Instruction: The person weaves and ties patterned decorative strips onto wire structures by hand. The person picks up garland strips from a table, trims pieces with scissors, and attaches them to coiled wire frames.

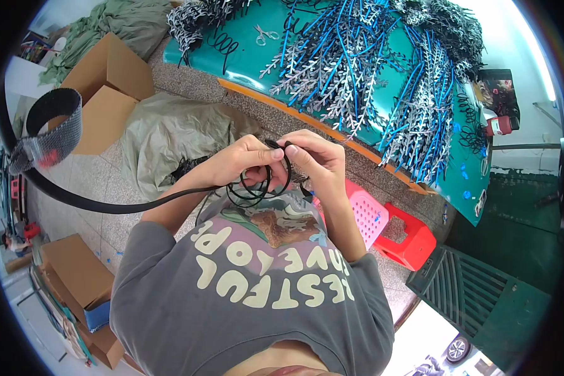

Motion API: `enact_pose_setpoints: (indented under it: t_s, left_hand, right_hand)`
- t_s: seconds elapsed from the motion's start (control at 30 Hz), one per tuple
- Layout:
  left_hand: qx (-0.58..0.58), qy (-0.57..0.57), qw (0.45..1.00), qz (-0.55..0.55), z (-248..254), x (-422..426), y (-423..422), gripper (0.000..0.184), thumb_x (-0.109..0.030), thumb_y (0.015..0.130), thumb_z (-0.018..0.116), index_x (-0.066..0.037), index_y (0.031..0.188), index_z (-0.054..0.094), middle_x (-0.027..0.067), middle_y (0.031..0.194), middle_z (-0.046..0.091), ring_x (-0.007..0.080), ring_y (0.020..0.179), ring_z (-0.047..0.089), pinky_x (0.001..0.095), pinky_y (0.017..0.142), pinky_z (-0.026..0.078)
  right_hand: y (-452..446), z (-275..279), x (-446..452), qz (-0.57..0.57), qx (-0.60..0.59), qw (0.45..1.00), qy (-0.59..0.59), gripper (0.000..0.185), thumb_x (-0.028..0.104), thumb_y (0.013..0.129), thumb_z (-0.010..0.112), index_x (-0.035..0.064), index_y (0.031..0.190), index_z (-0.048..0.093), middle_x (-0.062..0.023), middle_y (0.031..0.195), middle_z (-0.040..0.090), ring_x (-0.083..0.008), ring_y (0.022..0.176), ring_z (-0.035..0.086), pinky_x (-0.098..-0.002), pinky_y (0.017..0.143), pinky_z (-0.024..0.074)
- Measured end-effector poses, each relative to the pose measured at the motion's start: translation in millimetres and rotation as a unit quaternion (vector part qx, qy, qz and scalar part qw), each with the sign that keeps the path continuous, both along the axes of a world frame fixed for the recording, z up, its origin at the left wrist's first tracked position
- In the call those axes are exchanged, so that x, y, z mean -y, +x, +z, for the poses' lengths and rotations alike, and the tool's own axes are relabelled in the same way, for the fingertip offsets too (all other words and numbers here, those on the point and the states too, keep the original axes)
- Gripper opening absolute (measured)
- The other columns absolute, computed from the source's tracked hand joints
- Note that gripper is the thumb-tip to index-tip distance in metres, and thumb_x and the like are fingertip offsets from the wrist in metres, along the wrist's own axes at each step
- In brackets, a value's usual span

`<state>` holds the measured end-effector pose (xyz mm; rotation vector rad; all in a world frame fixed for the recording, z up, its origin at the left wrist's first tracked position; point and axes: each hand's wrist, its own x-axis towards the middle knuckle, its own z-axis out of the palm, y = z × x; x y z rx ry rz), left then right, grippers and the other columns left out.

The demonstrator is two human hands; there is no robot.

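My left hand [252, 160] is closed in a pinch on a looped black cord [249, 199] in front of my chest. Close beside it, my right hand [316, 161] also pinches the cord, with thumb and fingertips almost meeting those of the left. Several loose loops hang below the fingers, in front of my grey printed shirt [282, 263]. Where the cord ends lie between the fingertips is too small to make out. A thick black strap [100, 203] crosses the view at the left and passes in front of my left forearm.
Ahead stands a green-topped table [250, 72] bearing bundles of grey leafy stems [351, 69] with blue strips, black coils [222, 44], scissors [266, 35] and a red bottle [501, 125]. A cardboard box [109, 94], a draped sheet [169, 135], and pink [363, 216] and red stools [413, 241] surround me.
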<state>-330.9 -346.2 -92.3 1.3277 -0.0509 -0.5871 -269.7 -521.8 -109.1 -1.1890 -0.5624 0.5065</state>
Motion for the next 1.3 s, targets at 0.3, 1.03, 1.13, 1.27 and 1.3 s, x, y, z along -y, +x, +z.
enact_pose_setpoints:
  t_s: [0.3, 1.03, 1.13, 1.27, 1.3]
  left_hand:
    - [0.007, -0.022, 0.999, 0.034, -4.4, -2.8, 2.2, 0.039, -0.029, 0.087, 0.049, 0.006, 0.075, 0.062, 0.0101, 0.075, 0.062, 0.0102, 0.055, 0.047, 0.0227, 0.051, 0.039]
    - [0.406, 0.482, 0.774, 0.058, 62.5, -54.8, 32.4, 0.014, -0.014, 0.082, 0.06, -0.003, 0.075, 0.057, 0.0053, 0.068, 0.052, 0.0208, 0.07, 0.049, 0.0305, 0.065, 0.041]
    - [0.361, 0.434, 0.819, 0.098, 58.9, -76.6, 28.7, 0.015, -0.015, 0.083, 0.059, -0.002, 0.075, 0.057, 0.0038, 0.067, 0.051, 0.0175, 0.07, 0.048, 0.0282, 0.064, 0.039]
    - [0.232, 0.342, 0.894, 0.174, 51.3, -99.4, 10.3, 0.018, -0.017, 0.085, 0.059, -0.001, 0.076, 0.058, 0.0016, 0.067, 0.05, 0.0135, 0.07, 0.046, 0.026, 0.064, 0.036]
    - [0.181, 0.301, 0.915, 0.199, 52.8, -103.5, 5.6, 0.018, -0.017, 0.085, 0.059, -0.001, 0.076, 0.058, 0.0008, 0.067, 0.049, 0.0122, 0.07, 0.045, 0.0255, 0.063, 0.036]
  right_hand:
    - [-1.6, -2.9, -3.4, -0.03, -0.018, 0.998, -0.06, 0.013, 0.001, 0.076, 0.064, -0.0037, 0.089, 0.064, -0.0045, 0.082, 0.062, -0.0046, 0.068, 0.054, -0.0175, 0.059, 0.0415]
    - [12.2, -63.8, -45.4, -0.105, 0.043, 0.993, 0.017, 0.027, 0.005, 0.084, 0.058, -0.002, 0.111, 0.056, -0.0054, 0.098, 0.057, -0.0059, 0.086, 0.053, -0.0175, 0.072, 0.0421]
    - [11.6, -67.2, -64.4, -0.043, -0.001, 0.998, 0.045, 0.023, 0.008, 0.086, 0.056, -0.0025, 0.107, 0.058, -0.0027, 0.087, 0.057, -0.0056, 0.078, 0.053, -0.0166, 0.066, 0.0413]
    - [23.5, -59.4, -74.2, 0.012, 0.039, 0.999, 0.029, 0.02, 0.012, 0.089, 0.053, -0.0025, 0.099, 0.062, 0.0014, 0.074, 0.052, -0.0042, 0.063, 0.045, -0.0165, 0.054, 0.0343]
    - [26.8, -56.3, -75.3, 0.053, 0.013, 0.998, 0.031, 0.021, 0.013, 0.089, 0.053, -0.0025, 0.098, 0.063, 0.0022, 0.072, 0.051, -0.0035, 0.061, 0.042, -0.017, 0.052, 0.0313]
